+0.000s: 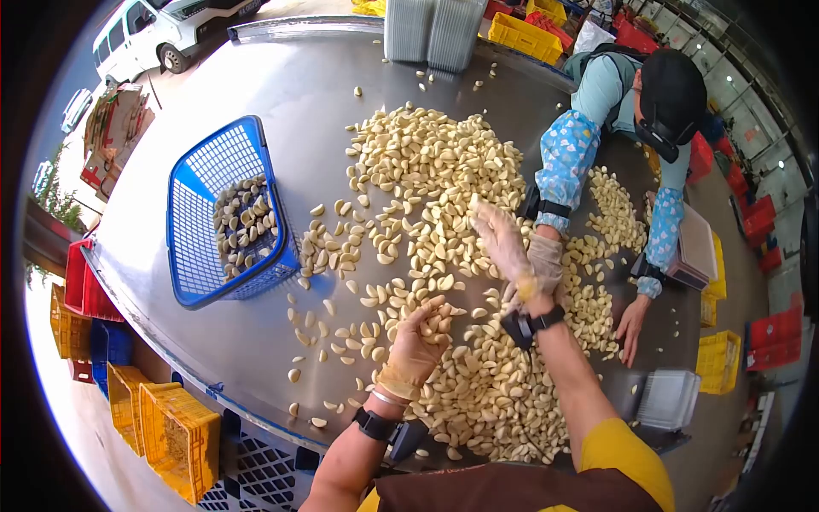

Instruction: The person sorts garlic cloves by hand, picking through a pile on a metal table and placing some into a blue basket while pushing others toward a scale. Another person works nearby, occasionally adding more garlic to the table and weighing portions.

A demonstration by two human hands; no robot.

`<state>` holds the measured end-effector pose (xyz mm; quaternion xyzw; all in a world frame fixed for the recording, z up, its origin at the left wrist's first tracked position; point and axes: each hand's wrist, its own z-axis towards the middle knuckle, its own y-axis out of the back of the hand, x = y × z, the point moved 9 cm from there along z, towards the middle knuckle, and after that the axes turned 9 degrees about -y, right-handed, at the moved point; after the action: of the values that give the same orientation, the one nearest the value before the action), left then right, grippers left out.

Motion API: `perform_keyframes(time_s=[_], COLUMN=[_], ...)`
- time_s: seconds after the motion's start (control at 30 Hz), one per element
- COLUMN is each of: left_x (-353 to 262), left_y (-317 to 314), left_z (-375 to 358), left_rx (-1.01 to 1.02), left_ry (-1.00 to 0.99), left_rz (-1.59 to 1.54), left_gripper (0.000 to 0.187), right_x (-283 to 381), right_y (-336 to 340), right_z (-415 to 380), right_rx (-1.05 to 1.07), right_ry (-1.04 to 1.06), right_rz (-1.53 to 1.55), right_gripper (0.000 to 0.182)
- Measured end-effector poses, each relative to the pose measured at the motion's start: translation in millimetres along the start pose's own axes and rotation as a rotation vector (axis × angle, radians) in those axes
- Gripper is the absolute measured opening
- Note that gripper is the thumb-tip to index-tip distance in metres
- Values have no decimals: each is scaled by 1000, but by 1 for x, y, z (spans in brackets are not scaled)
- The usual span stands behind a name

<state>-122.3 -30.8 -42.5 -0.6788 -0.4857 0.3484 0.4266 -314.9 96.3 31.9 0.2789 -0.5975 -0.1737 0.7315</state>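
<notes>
Peeled garlic cloves (444,158) lie in a broad heap across the metal table (341,68). My left hand (416,346), in a thin glove, is curled around several cloves at the heap's near left side. Over the middle of the heap, my right hand (508,247) is gloved too and slightly blurred, its fingers stretched out with no clove visible in them. Beside it is a co-worker's gloved hand (544,260), partly overlapped by mine. A blue plastic basket (286,266) on the left holds darker-looking cloves (243,218) in its bottom.
Across the table's right side leans a co-worker in a black cap (672,90), the other hand (631,328) on the tabletop. Stacked clear plastic boxes (431,34) stand at the far edge, and a clear container (668,398) sits at right. Yellow crates (175,439) are below left.
</notes>
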Motion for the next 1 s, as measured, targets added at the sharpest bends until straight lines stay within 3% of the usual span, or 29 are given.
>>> perform_keyframes(time_s=[0.03,0.07,0.1,0.17,0.2,0.23,0.33,0.5,0.57,0.6,0.63,0.67,0.7,0.77,0.83,0.87,0.9,0.93,0.97,1.0], left_x=[1,1,-1,-4,-10,-16,-33,-58,-96,-131,-166,-217,-256,-338,-419,-435,-438,-417,-343,-294], left_y=[-3,-3,-2,3,5,7,-2,-19,-63,-89,-110,-120,-140,-153,-102,-91,-84,-90,-125,-135], left_z=[-2,-3,-4,-1,0,0,-2,-15,-39,-60,-72,-87,-111,-126,-94,-92,-91,-98,-116,-122], left_rx=[-4,-69,-132,-114,-132,-149,-113,-143,-2,-38,80,98,-19,-203,-249,-450,-679,-845,-760,-369], left_ry=[-1,-14,-27,-55,-96,-139,-201,-282,-348,-580,-614,-804,-1103,-1267,-945,-935,-894,-1081,-1328,-1626], left_rz=[5,1,-3,-15,-16,-21,-51,134,242,495,461,651,984,1596,1830,2313,2788,2989,3016,2912], left_gripper=[30,28,26,26,26,27,26,23,25,29,33,34,37,38,46,53,59,69,64,60], right_x=[-6,-34,-18,-13,-1,8,31,56,32,1,10,13,-4,-43,-94,-119,-143,-154,-138,-143], right_y=[-1,-14,-18,-56,-71,-82,-85,-25,13,40,77,113,139,172,195,200,202,196,182,158], right_z=[22,43,43,42,30,6,-94,-244,-278,-289,-281,-285,-296,-328,-360,-372,-380,-376,-362,-342], right_rx=[-108,-112,-117,152,322,443,410,688,622,579,462,246,111,21,-90,-155,-220,-212,-179,-151], right_ry=[96,47,49,-120,-49,-8,269,270,285,170,39,35,-31,-186,-469,-532,-593,-602,-756,-639], right_rz=[-335,-313,-307,-723,-697,-763,-865,-732,-841,-912,-762,-557,-524,-578,-438,-435,-432,-537,-559,-558], right_gripper=[50,68,68,86,94,91,82,73,70,65,63,63,64,67,68,69,70,71,74,76])
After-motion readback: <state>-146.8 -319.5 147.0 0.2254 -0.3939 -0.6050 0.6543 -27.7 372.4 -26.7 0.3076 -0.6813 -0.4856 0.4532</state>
